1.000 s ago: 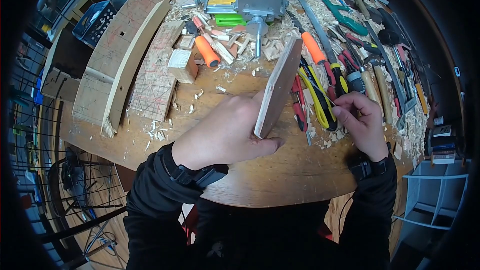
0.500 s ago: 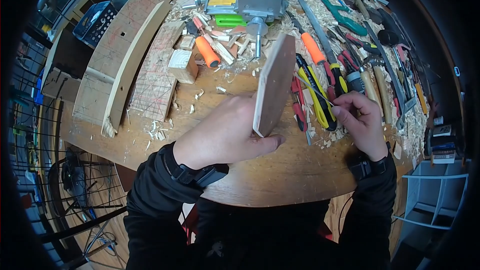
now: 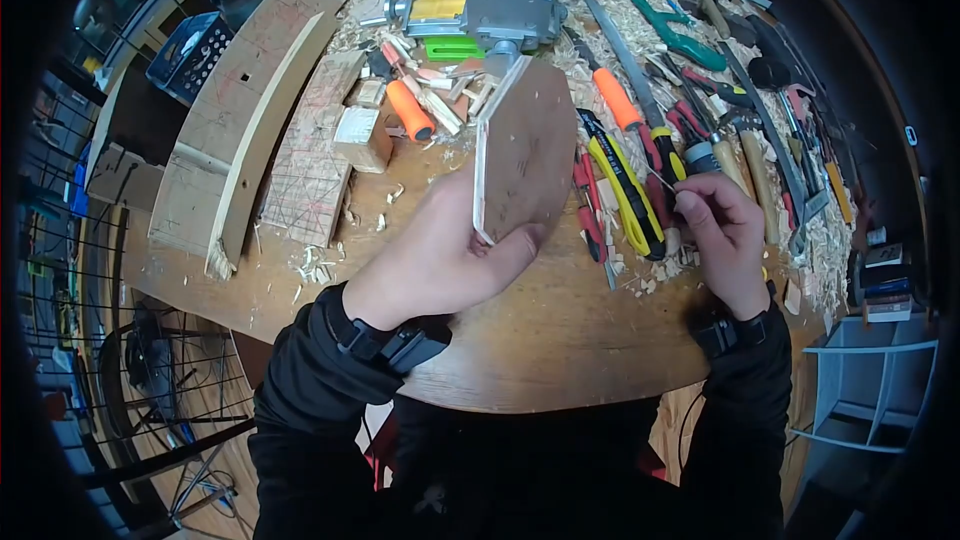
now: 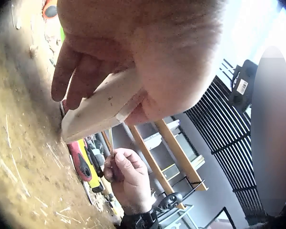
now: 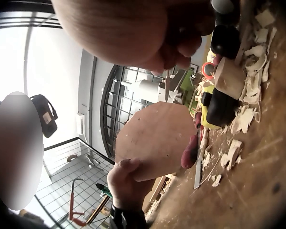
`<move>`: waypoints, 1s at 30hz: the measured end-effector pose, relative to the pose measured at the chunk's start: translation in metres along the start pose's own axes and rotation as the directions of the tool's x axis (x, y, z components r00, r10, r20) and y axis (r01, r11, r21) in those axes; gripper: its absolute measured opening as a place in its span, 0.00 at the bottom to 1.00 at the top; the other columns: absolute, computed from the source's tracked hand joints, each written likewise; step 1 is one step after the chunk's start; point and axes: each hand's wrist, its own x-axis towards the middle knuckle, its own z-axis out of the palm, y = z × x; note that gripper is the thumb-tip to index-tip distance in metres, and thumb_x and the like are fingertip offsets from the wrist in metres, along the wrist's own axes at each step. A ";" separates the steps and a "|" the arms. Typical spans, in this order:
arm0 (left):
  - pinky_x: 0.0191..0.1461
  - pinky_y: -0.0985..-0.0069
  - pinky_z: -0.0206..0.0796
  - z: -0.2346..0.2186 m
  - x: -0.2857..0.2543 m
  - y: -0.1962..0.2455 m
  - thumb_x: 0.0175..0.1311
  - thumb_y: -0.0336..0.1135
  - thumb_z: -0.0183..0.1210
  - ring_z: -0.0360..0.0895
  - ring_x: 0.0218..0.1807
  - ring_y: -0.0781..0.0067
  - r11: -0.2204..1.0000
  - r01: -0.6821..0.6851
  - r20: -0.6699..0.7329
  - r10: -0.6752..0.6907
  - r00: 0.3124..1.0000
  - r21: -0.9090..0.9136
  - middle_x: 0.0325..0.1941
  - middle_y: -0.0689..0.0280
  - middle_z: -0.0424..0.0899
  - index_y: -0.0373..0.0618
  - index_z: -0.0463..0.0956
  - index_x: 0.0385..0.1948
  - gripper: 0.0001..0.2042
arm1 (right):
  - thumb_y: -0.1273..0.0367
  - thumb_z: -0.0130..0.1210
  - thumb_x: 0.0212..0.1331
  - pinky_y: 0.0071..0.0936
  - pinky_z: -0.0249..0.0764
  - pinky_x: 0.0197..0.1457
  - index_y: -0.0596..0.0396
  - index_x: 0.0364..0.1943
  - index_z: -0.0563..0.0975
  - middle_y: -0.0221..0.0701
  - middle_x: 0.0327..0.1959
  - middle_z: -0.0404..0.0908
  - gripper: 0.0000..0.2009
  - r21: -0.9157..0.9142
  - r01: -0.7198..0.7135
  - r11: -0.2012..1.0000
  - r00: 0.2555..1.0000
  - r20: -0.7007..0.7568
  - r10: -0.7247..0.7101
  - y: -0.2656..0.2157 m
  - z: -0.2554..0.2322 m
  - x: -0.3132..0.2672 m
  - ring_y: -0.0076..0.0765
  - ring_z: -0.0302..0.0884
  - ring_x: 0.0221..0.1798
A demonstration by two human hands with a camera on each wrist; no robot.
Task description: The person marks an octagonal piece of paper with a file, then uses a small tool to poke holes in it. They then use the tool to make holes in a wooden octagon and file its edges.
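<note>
My left hand (image 3: 425, 260) grips a flat, many-sided wooden board (image 3: 528, 155) at its lower end, thumb on the near face and fingers behind. The board stands tilted above the table, its broad face turned to the right; small dark marks dot that face (image 5: 157, 136) in the right wrist view. To its right, my right hand (image 3: 730, 240) pinches a thin, slender rod (image 3: 660, 181) between thumb and forefinger. The rod points up and left, apart from the board; its exact kind cannot be told. Below it lies a yellow-and-black utility knife (image 3: 628, 195).
A metal vise (image 3: 508, 5) stands at the back amid shavings. Files, chisels and a green-handled tool (image 3: 690, 48) crowd the right side. At left lie a long wooden strip (image 3: 265, 140), a scribed board (image 3: 305, 180) and a wood block (image 3: 363, 137). An orange handle (image 3: 408, 110) lies behind the board.
The board has turned so its broad face shows far more, and has moved left with my left hand. The rod in my right hand now looks shorter and points more upward.
</note>
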 end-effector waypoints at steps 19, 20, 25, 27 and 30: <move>0.64 0.71 0.62 -0.001 0.001 0.001 0.58 0.22 0.52 0.70 0.59 0.69 0.996 0.066 0.009 -0.066 0.998 -0.066 0.57 0.55 0.75 0.34 0.62 0.63 0.27 | 0.72 0.59 0.65 0.16 0.66 0.33 0.61 0.37 0.75 0.25 0.26 0.76 0.06 -0.062 0.142 0.988 0.987 -0.062 -0.146 -0.024 0.013 0.000 0.14 0.70 0.29; 0.64 0.71 0.62 -0.001 0.001 0.000 0.58 0.22 0.52 0.70 0.60 0.68 0.997 0.057 0.007 -0.057 0.998 -0.046 0.57 0.55 0.75 0.34 0.62 0.64 0.27 | 0.72 0.59 0.64 0.18 0.66 0.32 0.61 0.36 0.76 0.26 0.26 0.76 0.06 -0.107 0.166 0.980 0.984 -0.038 -0.171 -0.024 0.014 0.002 0.16 0.71 0.29; 0.64 0.70 0.61 -0.002 0.000 0.001 0.57 0.22 0.52 0.70 0.60 0.68 0.998 0.048 -0.006 -0.048 0.999 -0.041 0.57 0.54 0.75 0.35 0.61 0.64 0.28 | 0.71 0.62 0.61 0.21 0.68 0.31 0.61 0.35 0.77 0.30 0.25 0.76 0.07 -0.145 0.215 0.966 0.974 -0.040 -0.222 -0.019 0.015 0.006 0.22 0.73 0.27; 0.65 0.70 0.61 -0.002 0.000 0.003 0.56 0.22 0.51 0.70 0.60 0.67 0.997 0.063 0.003 -0.063 0.998 -0.048 0.57 0.54 0.75 0.35 0.61 0.64 0.29 | 0.71 0.63 0.60 0.23 0.68 0.31 0.60 0.35 0.77 0.30 0.25 0.76 0.07 -0.192 0.264 0.945 0.960 -0.044 -0.277 -0.017 0.015 0.007 0.25 0.73 0.26; 0.65 0.70 0.61 -0.003 0.000 0.002 0.56 0.22 0.51 0.70 0.60 0.67 0.996 0.082 0.002 -0.082 0.997 -0.037 0.58 0.54 0.75 0.35 0.61 0.65 0.29 | 0.70 0.64 0.59 0.24 0.67 0.31 0.60 0.35 0.78 0.30 0.25 0.75 0.08 -0.247 0.290 0.924 0.950 -0.044 -0.310 -0.019 0.015 0.007 0.28 0.72 0.27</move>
